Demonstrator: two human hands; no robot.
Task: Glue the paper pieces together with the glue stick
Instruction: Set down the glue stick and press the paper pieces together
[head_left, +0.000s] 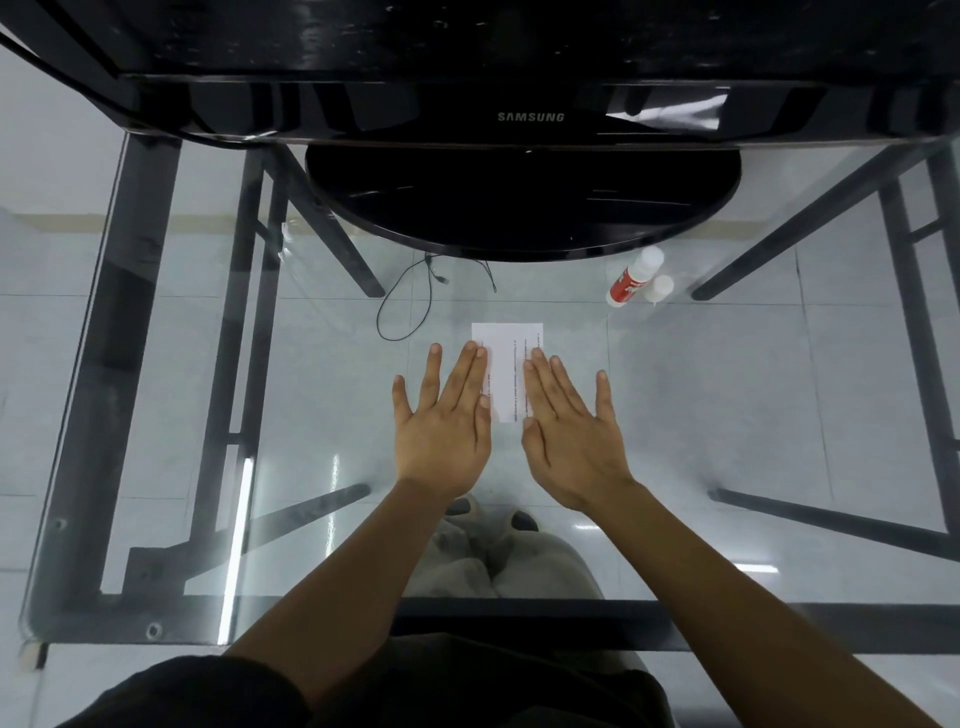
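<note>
Head view: paper lies flat mid-surface, printed side up; can't tell if it's one piece or two stacked. Your left hand and right hand are flat, palms down, fingers spread, gripping nothing, fingertips on the paper's left and right edges. Looks like you're pressing it down to set the bond or pin it in place. Glue stick lies on its side far right, well apart, its cap off just beside it. Glass surface, monitor base beyond. Forearms extend straight forward.

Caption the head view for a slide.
Both hands, left hand and right hand, flat on paper; glue stick lies uncapped.
</note>
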